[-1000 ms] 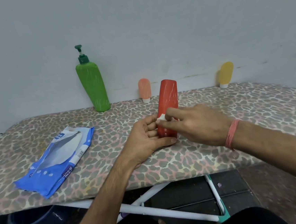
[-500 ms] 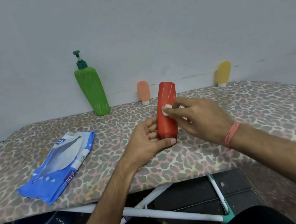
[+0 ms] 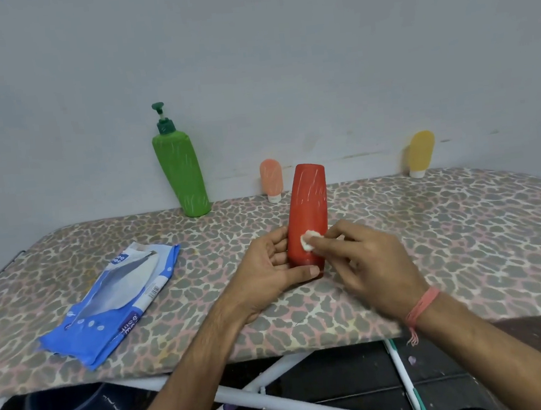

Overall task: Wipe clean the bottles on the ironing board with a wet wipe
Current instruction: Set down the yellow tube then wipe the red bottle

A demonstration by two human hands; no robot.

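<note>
On ironing board [image 3: 431,239]: left hand [image 3: 265,271] grips red bottle [image 3: 308,214] base; right hand [image 3: 364,262] pinches wet wipe [image 3: 309,240] against it.

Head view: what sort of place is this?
Probably a home utility corner: an ironing board set against a plain wall, household bottles along its far edge, and a bucket underneath.

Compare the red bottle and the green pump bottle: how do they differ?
The red bottle has no pump; the green pump bottle has one. The left hand grips the red bottle; the green stands untouched by the wall. Red widens upward, green downward. Both stand upright with pale streaks.
</note>
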